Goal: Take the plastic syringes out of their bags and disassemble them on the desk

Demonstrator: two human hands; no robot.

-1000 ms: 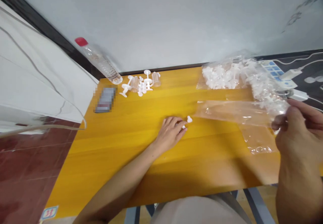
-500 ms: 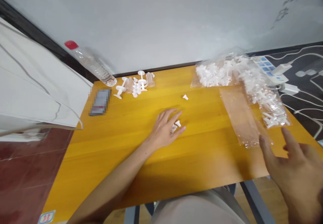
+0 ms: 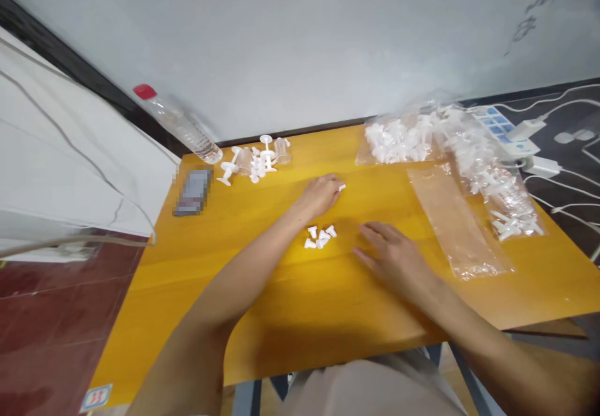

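Note:
My left hand (image 3: 322, 195) is closed at the middle of the table, its fingertips on a small white plastic piece (image 3: 342, 187) that pokes out past them. Nearer to me lies a loose cluster of several small white plastic pieces (image 3: 322, 236), shaped like little plugs with a wider end. To the right of that cluster, my right hand (image 3: 385, 246) hovers low over the table with fingers apart and slightly blurred, holding nothing. An unfilled clear plastic bag (image 3: 462, 228) lies flat further right.
Bags of white plastic parts (image 3: 398, 140) lie at the back right, beside a power strip (image 3: 504, 130) with cables. At the back left are clear cups and white parts (image 3: 257, 165), a water bottle (image 3: 187, 130) and a phone (image 3: 194, 191). A whiteboard (image 3: 300, 41) stands behind the table.
My left hand has moved away from the cluster and closed on the single white piece behind it. More of the cluster shows. My right hand has come in from the right edge toward the cluster.

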